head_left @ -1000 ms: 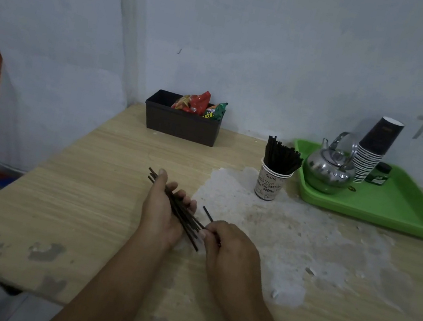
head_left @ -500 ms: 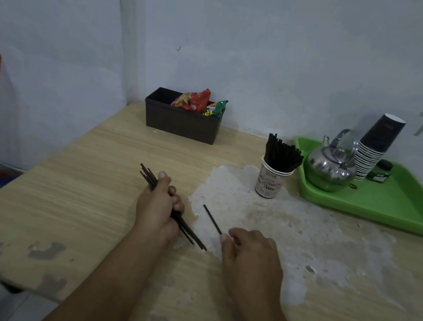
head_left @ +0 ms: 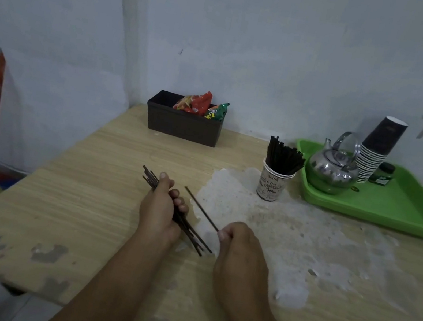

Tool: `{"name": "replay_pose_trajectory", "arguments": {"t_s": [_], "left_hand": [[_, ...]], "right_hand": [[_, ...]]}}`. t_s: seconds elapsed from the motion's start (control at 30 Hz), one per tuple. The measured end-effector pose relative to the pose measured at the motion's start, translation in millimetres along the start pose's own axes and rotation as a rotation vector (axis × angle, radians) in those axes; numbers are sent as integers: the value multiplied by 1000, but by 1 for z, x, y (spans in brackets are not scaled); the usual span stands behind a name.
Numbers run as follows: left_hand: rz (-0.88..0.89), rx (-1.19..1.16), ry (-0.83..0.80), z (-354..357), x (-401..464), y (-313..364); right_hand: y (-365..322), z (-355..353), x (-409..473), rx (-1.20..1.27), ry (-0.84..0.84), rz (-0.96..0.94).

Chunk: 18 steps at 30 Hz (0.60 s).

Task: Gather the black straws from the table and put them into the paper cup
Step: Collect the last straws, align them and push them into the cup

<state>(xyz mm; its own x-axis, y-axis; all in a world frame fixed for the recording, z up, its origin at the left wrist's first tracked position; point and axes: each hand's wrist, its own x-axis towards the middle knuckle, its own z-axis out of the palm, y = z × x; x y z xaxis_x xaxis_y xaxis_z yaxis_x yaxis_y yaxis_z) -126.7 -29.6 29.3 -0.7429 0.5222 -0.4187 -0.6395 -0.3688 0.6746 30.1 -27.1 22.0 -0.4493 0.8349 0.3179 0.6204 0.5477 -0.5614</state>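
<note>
My left hand [head_left: 160,209] is closed around a bundle of black straws [head_left: 192,237], whose ends stick out past my thumb at the far left and toward me at the lower right. Pinched in my right hand [head_left: 239,243] is the near end of a single black straw [head_left: 199,212], which slants up and left just above the table. A printed white paper cup [head_left: 271,185] stands behind my hands, to the right, with several black straws [head_left: 283,157] upright in it.
A green tray [head_left: 393,212] at the back right carries a steel kettle [head_left: 333,170], a stack of dark paper cups [head_left: 377,150] and a small green jar [head_left: 383,173]. A black box [head_left: 182,127] with snack packets stands at the back wall. The table edge runs close on the left.
My hands have drawn apart: the right one pulled back to the right with a single straw, while the left one closed tighter on its bundle.
</note>
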Motion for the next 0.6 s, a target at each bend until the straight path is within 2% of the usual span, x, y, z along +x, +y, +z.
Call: {"name": "replay_pose_trajectory", "arguments": {"t_s": [0.07, 0.2, 0.3, 0.47, 0.6], "left_hand": [[-11, -33, -8, 2, -3, -2], [-12, -81, -27, 3, -8, -4], [35, -5, -16, 6, -9, -6], [206, 141, -44, 19, -15, -7], [339, 233, -140, 39, -25, 1]], "right_hand": [[-6, 3, -2, 9, -33, -88], [-6, 14, 0, 25, -38, -124], [-1, 19, 0, 53, -30, -160], [15, 6, 3, 139, 125, -110], [37, -13, 15, 207, 221, -27]]}}
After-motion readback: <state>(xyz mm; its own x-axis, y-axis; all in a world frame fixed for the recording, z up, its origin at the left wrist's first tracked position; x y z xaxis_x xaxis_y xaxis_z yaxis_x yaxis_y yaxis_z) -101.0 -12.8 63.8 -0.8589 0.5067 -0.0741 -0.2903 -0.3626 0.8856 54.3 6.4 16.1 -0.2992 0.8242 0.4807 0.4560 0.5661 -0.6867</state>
